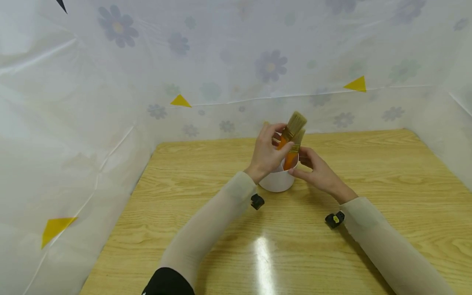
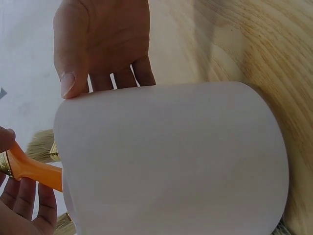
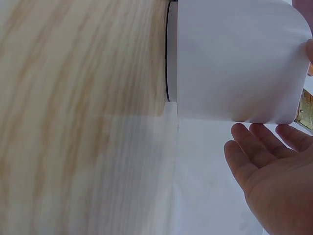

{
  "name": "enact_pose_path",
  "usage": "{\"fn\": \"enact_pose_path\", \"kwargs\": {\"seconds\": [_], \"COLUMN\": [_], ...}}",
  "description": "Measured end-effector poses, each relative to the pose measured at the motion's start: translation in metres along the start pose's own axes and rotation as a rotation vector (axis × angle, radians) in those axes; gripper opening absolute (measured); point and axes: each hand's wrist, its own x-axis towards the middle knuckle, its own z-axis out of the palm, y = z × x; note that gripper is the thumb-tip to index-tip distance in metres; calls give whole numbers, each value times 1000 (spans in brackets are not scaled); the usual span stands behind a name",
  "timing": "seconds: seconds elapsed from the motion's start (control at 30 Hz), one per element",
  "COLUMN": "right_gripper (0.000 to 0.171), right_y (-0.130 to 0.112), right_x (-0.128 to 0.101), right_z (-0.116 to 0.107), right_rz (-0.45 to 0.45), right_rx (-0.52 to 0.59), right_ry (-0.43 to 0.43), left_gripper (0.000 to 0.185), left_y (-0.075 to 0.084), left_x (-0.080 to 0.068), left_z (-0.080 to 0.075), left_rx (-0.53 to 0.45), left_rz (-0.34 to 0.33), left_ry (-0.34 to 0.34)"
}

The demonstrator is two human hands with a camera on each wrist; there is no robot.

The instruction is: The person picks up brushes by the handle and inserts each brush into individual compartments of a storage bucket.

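Left hand (image 1: 266, 152) curled round the orange handle of a paintbrush (image 1: 291, 130), bristles up, just above the rim of a white cup (image 1: 277, 180) directly below the fingers. Right hand (image 1: 318, 170) just to the right of that cup, fingers loosely bent, tips touching the rim and the handle of a second paintbrush (image 1: 294, 152) standing inside; whether pinching it or only steadying, cannot tell. In the left wrist view, cup wall (image 2: 171, 161) close below the palm, orange handle (image 2: 34, 169) slanting in at the rim; in the right wrist view, cup (image 3: 234, 58) just beyond straightish fingers (image 3: 259, 152). Likely risks: cup light and narrow, so easily tipped toward the right hand if the held brush catches the rim or leans on the standing one; two long handles in one small cup, top-heavy, liable to topple once released; handle possibly sliding in the grip near the ferrule. Under both hands, a pale wooden table (image 1: 368, 246) with strong grain and a bright glare patch near the forearms. Beyond the hands and to either side, translucent white sheeting (image 1: 221, 61) printed with faint flowers and marked with small yellow triangles (image 1: 356, 85).
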Motion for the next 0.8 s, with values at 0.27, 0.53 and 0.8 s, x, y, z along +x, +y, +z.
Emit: {"fn": "enact_pose_path", "kwargs": {"seconds": [0.27, 0.53, 0.8], "right_gripper": [70, 70, 70], "right_y": [0, 0, 0], "right_x": [0, 0, 0], "right_z": [0, 0, 0], "right_rz": [1, -5, -9], "right_rx": [-3, -4, -8], "right_ry": [-3, -1, 3], "left_gripper": [45, 45, 46], "left_y": [-4, -7, -10], "left_x": [-2, -5, -8], "left_z": [1, 3, 3], "left_rx": [11, -3, 8], "left_rz": [-15, -26, -30], "left_ry": [-11, -5, -19]}}
